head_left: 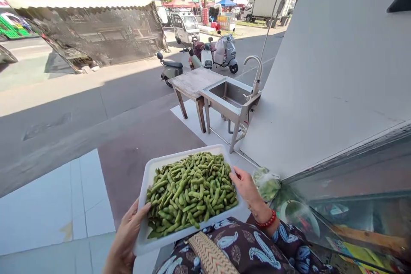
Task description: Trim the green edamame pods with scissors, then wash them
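A white plastic tray (146, 246) heaped with green edamame pods (192, 188) is held in front of my body, slightly tilted in view. My left hand (130, 227) grips its left side, thumb over the rim near the pods and the other fingers mostly hidden beneath. On the opposite side my right hand (247, 188) clasps the right rim, with a red bead bracelet (267, 220) on that wrist. The tray's near edge is close to my patterned clothing (237, 244).
Ahead stand a steel sink (236, 109) with a curved faucet (253, 60) and a worn wooden table (195, 83). Parked scooters (205, 53) are beyond. A white wall (337, 72) rises on the right, above a bagged green bundle (267, 184) and a glass panel (362, 192).
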Demonstrator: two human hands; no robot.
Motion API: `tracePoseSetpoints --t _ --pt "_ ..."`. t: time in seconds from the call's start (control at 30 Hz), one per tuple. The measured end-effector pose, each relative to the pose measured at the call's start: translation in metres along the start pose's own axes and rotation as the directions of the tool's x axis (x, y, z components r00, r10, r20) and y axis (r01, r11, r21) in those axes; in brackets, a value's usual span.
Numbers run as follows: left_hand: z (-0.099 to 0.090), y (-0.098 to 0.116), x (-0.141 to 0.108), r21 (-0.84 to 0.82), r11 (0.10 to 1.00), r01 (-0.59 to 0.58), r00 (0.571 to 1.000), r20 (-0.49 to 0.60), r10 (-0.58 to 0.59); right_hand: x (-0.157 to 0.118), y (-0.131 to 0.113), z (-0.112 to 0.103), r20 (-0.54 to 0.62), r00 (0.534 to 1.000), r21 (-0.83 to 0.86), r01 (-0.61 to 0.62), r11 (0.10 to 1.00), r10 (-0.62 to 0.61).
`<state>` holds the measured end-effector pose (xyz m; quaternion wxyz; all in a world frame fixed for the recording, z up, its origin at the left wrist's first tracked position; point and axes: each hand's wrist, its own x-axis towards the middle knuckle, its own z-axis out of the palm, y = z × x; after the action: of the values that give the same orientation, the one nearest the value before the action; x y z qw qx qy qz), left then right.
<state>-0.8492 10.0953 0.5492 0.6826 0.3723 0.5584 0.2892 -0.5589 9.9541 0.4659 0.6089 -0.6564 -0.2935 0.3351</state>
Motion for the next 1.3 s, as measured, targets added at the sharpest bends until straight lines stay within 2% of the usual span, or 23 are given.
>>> tracePoseSetpoints --t 0.13,0.2,0.3,0.47,0.53,0.63,0.77,0.87,0.97,1.13,1.3 --pt "0.017 0.076 0.098 0.096 0.994 0.043 0.994 0.092 -0.052 0.058 -0.010 0.038 -0.158 0.986 0.012 -0.059 0.998 0.060" --pt "0.034 0.109 0.144 0.143 0.989 0.031 0.978 0.200 -0.059 0.084 -0.018 0.046 -0.252 0.964 0.022 -0.077 0.997 0.080" --pt "0.073 0.143 0.210 0.185 0.983 0.017 0.934 0.347 -0.081 0.125 -0.027 0.043 -0.360 0.924 0.053 -0.114 0.992 0.126" --pt "0.155 0.174 0.305 0.245 0.970 -0.002 0.883 0.455 -0.113 0.209 -0.024 0.018 -0.468 0.874 0.075 -0.110 0.991 0.133" --pt "0.186 0.187 0.337 0.262 0.965 0.014 0.880 0.455 -0.136 0.251 -0.019 0.009 -0.482 0.865 0.075 -0.114 0.991 0.136" --pt "0.222 0.211 0.377 0.275 0.961 0.029 0.904 0.402 -0.142 0.316 -0.018 0.001 -0.478 0.868 0.052 -0.123 0.991 0.132" --pt "0.256 0.246 0.422 0.332 0.943 0.010 0.937 0.327 -0.125 0.390 -0.032 -0.003 -0.451 0.887 -0.006 -0.115 0.993 0.100" --pt "0.280 0.270 0.461 0.382 0.924 0.006 0.943 0.305 -0.132 0.436 -0.037 -0.001 -0.473 0.876 -0.027 -0.122 0.992 0.095" --pt "0.306 0.292 0.512 0.435 0.901 0.002 0.934 0.320 -0.156 0.479 -0.032 0.006 -0.519 0.849 -0.026 -0.128 0.991 0.096" --pt "0.354 0.330 0.614 0.528 0.849 -0.024 0.908 0.367 -0.203 0.559 -0.024 0.024 -0.616 0.778 -0.017 -0.172 0.985 0.125" --pt "0.404 0.381 0.705 0.560 0.821 -0.107 0.889 0.424 -0.173 0.651 -0.023 0.052 -0.696 0.706 -0.032 -0.208 0.978 0.127"
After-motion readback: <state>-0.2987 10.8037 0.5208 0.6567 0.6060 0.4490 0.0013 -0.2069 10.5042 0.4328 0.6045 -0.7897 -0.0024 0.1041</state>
